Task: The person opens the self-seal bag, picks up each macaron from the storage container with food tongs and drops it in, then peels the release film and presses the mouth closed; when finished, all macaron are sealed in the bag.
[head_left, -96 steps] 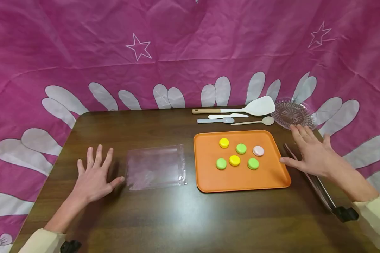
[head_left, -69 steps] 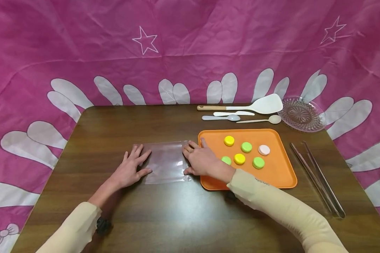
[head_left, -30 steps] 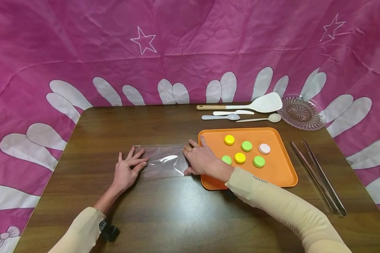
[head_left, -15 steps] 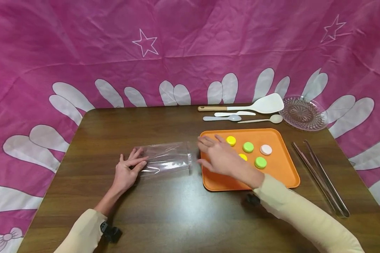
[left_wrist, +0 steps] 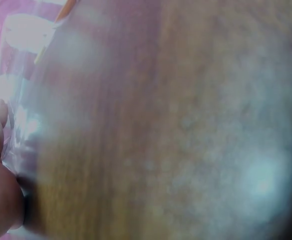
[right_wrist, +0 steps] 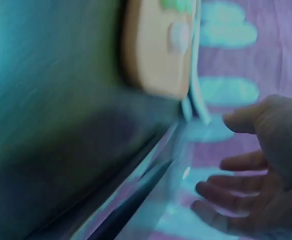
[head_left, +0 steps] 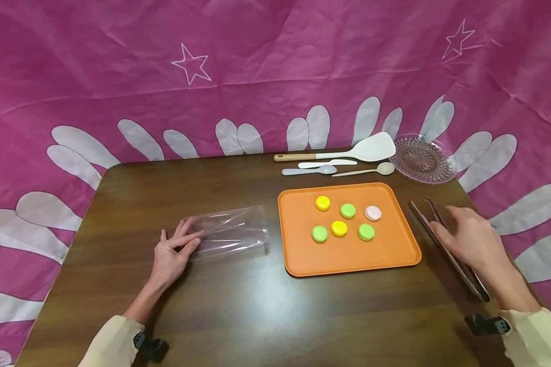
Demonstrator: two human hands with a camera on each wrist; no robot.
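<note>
An orange tray (head_left: 298,255) on the wooden table (head_left: 257,316) carries six macarons (head_left: 339,228). Behind it lie a white spatula (head_left: 367,149), a white knife (head_left: 327,163), two spoons (head_left: 308,171) and a clear glass plate (head_left: 421,160). Pink star-printed cloth (head_left: 257,61) hangs behind.

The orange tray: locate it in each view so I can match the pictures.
Head: orange tray lies right of centre on the table, between both hands.
Left wrist: only a thin orange sliver at the top edge, possibly the tray.
Right wrist: blurred, at top centre.
Shared landmark: the pale pink macaron on it.
</note>
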